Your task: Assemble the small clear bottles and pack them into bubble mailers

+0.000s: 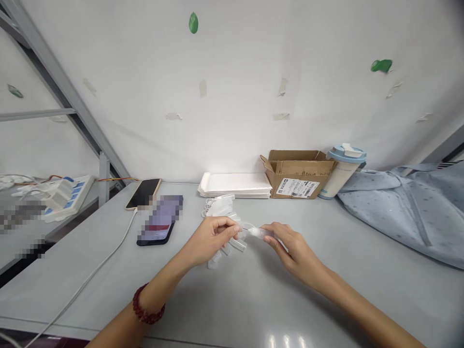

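My right hand (292,249) is closed around a small whitish, see-through bottle (257,233) with a pointed nozzle. The nozzle faces left, and a thin dark line like a needle runs from it toward my left fingertips. My left hand (213,238) is closed in a pinch right at that tip; whatever it holds is too small to make out. Behind and below my left hand lies a loose pile of clear plastic tubes (222,208) with thin white loops, partly hidden by the fingers.
White padded envelopes (235,184) are stacked by the wall, beside an open cardboard box (300,176) and a lidded cup (342,171). A blue-grey fabric bag (391,212) lies at right. Two phones, one black-screened (144,194), one lit (159,222), and a white cable (105,263) occupy the left.
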The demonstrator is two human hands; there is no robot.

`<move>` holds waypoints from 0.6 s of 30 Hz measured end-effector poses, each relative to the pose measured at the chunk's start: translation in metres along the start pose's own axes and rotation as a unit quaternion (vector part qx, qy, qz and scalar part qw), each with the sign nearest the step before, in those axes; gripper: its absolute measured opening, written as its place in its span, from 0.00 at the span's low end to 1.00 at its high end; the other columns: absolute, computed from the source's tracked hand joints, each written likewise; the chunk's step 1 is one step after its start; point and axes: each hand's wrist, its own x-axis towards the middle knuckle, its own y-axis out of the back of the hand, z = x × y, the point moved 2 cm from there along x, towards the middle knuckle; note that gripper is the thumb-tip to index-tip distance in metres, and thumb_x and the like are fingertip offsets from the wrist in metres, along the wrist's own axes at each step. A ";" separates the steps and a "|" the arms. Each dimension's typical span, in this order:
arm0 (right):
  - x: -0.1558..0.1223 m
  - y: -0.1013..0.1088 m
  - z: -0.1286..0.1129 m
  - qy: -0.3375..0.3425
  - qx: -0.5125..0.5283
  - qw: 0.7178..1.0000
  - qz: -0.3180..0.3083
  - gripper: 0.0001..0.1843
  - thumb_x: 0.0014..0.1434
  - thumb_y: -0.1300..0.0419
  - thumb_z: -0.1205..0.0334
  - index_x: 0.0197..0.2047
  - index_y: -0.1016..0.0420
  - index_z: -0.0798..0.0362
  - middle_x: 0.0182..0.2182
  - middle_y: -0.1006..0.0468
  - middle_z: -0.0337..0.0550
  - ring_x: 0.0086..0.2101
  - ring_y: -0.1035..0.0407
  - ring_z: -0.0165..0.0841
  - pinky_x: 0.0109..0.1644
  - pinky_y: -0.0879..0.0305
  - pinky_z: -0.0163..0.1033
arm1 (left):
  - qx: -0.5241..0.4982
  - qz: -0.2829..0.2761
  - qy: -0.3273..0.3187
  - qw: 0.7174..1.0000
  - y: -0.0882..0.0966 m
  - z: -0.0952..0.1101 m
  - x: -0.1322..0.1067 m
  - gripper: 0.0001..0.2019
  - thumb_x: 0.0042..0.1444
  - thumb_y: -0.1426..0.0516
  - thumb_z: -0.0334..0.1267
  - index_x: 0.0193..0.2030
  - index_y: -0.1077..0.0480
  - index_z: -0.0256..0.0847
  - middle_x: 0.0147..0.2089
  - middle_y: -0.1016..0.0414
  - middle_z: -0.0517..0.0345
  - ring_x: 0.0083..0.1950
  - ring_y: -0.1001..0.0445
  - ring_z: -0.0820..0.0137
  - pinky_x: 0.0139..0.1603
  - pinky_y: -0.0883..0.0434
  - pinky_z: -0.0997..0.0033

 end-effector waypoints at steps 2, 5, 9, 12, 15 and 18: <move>0.000 -0.001 0.000 0.005 0.000 1.000 0.002 0.11 0.66 0.57 0.61 0.42 0.34 0.50 0.31 0.26 0.42 0.30 0.33 0.32 0.36 0.36 0.40 | -0.008 -0.006 0.007 1.000 0.000 -0.001 0.000 0.17 0.56 0.48 0.49 0.32 0.27 0.36 0.24 0.31 0.58 0.24 0.36 0.76 0.24 0.37 0.77; 0.000 0.000 0.001 0.008 -0.003 1.000 0.010 0.11 0.66 0.56 0.62 0.42 0.34 0.51 0.31 0.27 0.41 0.30 0.33 0.32 0.36 0.37 0.40 | -0.010 -0.022 0.009 1.000 0.001 0.001 -0.002 0.17 0.56 0.47 0.48 0.30 0.27 0.36 0.21 0.34 0.60 0.23 0.37 0.76 0.24 0.37 0.77; 0.001 0.003 0.003 0.002 -0.005 1.000 0.019 0.10 0.66 0.55 0.62 0.42 0.34 0.51 0.31 0.26 0.41 0.31 0.33 0.32 0.36 0.37 0.40 | -0.009 -0.019 0.012 1.000 0.001 0.002 -0.002 0.15 0.54 0.45 0.47 0.28 0.28 0.36 0.24 0.32 0.59 0.23 0.38 0.77 0.24 0.38 0.77; 0.001 0.004 0.004 -0.003 -0.006 1.000 0.021 0.10 0.66 0.55 0.61 0.42 0.34 0.50 0.31 0.27 0.41 0.31 0.33 0.32 0.36 0.37 0.40 | -0.016 -0.017 0.022 0.999 0.001 -0.002 0.000 0.15 0.52 0.44 0.47 0.27 0.28 0.36 0.26 0.31 0.59 0.23 0.39 0.78 0.23 0.39 0.77; 0.001 0.003 0.004 -0.001 -0.003 1.000 0.023 0.10 0.66 0.55 0.62 0.43 0.34 0.51 0.30 0.27 0.41 0.30 0.34 0.32 0.36 0.37 0.40 | -0.031 -0.009 0.035 0.999 0.000 -0.005 0.001 0.15 0.51 0.42 0.48 0.27 0.29 0.36 0.24 0.33 0.61 0.22 0.40 0.78 0.22 0.40 0.78; 0.000 0.003 0.001 0.001 0.010 1.000 0.019 0.11 0.66 0.56 0.61 0.43 0.34 0.51 0.30 0.27 0.41 0.30 0.34 0.32 0.36 0.37 0.40 | -0.057 -0.001 0.041 0.998 -0.001 -0.006 0.003 0.15 0.51 0.42 0.47 0.26 0.30 0.35 0.20 0.36 0.63 0.21 0.41 0.79 0.21 0.42 0.79</move>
